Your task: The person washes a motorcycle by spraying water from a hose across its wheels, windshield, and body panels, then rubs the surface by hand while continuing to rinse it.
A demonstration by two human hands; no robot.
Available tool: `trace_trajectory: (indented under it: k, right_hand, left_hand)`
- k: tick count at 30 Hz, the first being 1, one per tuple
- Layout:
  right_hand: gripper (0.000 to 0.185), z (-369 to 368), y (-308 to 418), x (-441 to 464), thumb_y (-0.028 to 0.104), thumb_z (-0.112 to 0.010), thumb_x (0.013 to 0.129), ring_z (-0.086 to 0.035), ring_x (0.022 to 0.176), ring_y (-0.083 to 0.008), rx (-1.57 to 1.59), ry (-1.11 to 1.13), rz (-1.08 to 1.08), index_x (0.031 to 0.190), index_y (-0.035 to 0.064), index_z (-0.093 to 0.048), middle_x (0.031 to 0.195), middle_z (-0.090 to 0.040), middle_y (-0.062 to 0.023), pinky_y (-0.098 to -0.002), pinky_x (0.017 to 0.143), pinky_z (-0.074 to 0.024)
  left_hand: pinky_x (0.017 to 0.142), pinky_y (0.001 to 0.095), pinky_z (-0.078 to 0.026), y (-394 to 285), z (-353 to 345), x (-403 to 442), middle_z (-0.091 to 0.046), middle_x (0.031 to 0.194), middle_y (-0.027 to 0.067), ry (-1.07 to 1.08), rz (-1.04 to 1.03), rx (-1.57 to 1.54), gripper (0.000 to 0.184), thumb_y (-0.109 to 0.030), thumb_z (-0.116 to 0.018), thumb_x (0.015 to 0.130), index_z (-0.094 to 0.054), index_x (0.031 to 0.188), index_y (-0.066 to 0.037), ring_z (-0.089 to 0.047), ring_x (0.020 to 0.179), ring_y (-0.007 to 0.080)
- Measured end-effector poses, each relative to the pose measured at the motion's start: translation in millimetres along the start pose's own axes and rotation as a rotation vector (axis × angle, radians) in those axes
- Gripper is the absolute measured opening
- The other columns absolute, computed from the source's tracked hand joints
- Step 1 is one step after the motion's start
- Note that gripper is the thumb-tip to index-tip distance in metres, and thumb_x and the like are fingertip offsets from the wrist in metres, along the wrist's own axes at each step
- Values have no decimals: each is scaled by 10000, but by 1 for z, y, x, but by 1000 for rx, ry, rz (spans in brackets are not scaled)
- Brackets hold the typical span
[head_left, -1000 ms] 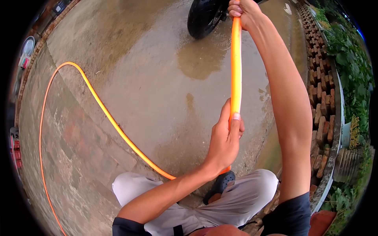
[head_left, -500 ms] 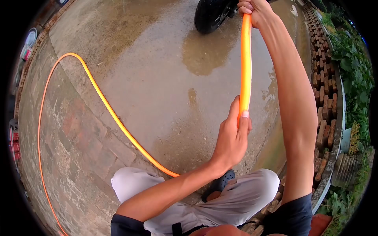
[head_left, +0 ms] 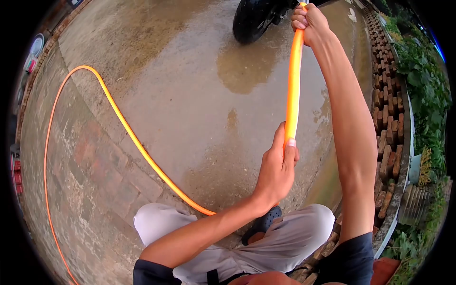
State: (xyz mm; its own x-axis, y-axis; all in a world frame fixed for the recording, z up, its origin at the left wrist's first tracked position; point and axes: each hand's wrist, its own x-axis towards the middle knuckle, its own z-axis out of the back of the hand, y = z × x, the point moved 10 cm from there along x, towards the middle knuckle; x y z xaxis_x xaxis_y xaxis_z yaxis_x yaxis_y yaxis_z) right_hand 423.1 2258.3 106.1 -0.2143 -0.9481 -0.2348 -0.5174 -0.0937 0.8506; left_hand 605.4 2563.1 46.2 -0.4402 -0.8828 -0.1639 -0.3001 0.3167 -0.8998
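Note:
An orange hose (head_left: 293, 80) runs up between my two hands. My left hand (head_left: 277, 168) is wrapped round it at the lower end of this stretch, thumb lying along the hose. Farther out at the top, my right hand (head_left: 309, 23) grips the hose close to its end, where a short pale piece sticks out past the fist. Behind my left forearm part of the hose is hidden. From there it loops over the ground to the left and out at the bottom left.
Beyond my right hand, a black tyre (head_left: 254, 21) of a vehicle stands on the wet concrete (head_left: 190, 95). Stacked bricks (head_left: 387, 123) line the right side, with green plants (head_left: 425, 95) behind them. My bent knees are below. Red items (head_left: 17, 175) show at the far left edge.
My right hand has come slightly lower in view, so the hose's end now shows above it. My left hand has shifted a little down and left, still holding the hose.

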Motion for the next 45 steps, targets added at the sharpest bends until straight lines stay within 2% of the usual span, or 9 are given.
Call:
trace_trajectory:
  k: [8, 10, 12, 20, 27, 34, 38, 42, 45]
  right_hand:
    - [238, 39, 3, -27, 188, -354, 1044, -266, 424, -64, 16, -194, 143, 846, 87, -439, 595, -355, 45, -237, 368, -244]
    - [237, 53, -1, -28, 201, -348, 1046, -263, 425, -63, -59, -245, 133, 858, 90, -439, 596, -347, 48, -238, 365, -239]
    - [209, 61, -14, -25, 202, -366, 1035, -277, 436, -75, -38, -195, 52, 895, 70, -449, 622, -392, 13, -276, 396, -244]
    - [217, 97, -31, -25, 232, -365, 1056, -280, 440, -68, -75, -260, 31, 936, 73, -452, 639, -407, 15, -264, 397, -251]
    - [248, 118, -63, -29, 234, -390, 1049, -266, 428, -64, -72, -266, -172, 865, 83, -463, 613, -393, 26, -264, 387, -241]
    - [255, 69, 2, -67, 260, -426, 1034, -295, 419, -67, -45, -237, 35, 885, 63, -489, 620, -435, 10, -269, 382, -258]
    - [279, 75, -33, -51, 277, -409, 1047, -303, 424, -72, 3, -267, -137, 897, 54, -484, 646, -441, 0, -268, 382, -266]
    - [243, 18, 17, -86, 271, -379, 1051, -281, 441, -54, 65, -192, -122, 935, 77, -467, 650, -404, 31, -254, 382, -256]
    - [229, -23, 20, -107, 268, -395, 1042, -283, 446, -54, 66, -177, -212, 933, 82, -471, 652, -398, 37, -255, 385, -258]
  left_hand:
    - [594, 240, -400, 6, -6, -6, -467, 778, -3, 43, 33, 41, 404, -221, -318, 1119, -372, 1484, -56, -413, 642, 69]
    - [600, 249, -405, 15, -7, -5, -459, 773, -5, 56, 140, 14, 400, -223, -318, 1119, -372, 1480, -59, -411, 643, 76]
    - [598, 249, -406, 22, -11, -8, -463, 778, -2, 58, 128, 24, 400, -221, -317, 1119, -368, 1481, -61, -414, 641, 76]
    - [592, 253, -409, 37, -23, -13, -483, 808, 19, 113, 190, 41, 388, -221, -313, 1120, -367, 1468, -58, -422, 633, 79]
    - [565, 255, -392, 49, -36, -21, -479, 800, 21, 140, 254, 26, 333, -206, -293, 1124, -392, 1406, -59, -404, 602, 76]
    - [531, 238, -371, 46, -35, -21, -456, 777, 15, 95, 184, 108, 321, -218, -304, 1125, -407, 1390, -68, -391, 579, 67]
    - [508, 230, -354, 36, -24, -25, -450, 762, 9, 7, 166, 164, 330, -240, -330, 1123, -438, 1384, -68, -381, 568, 62]
    - [505, 241, -361, -1, -4, -36, -440, 709, -26, -151, 127, 205, 357, -227, -376, 1109, -495, 1394, -49, -401, 579, 52]
    - [529, 240, -350, -48, -14, -61, -428, 695, -35, -206, 76, 251, 292, -237, -415, 1101, -545, 1267, -35, -405, 600, 57]
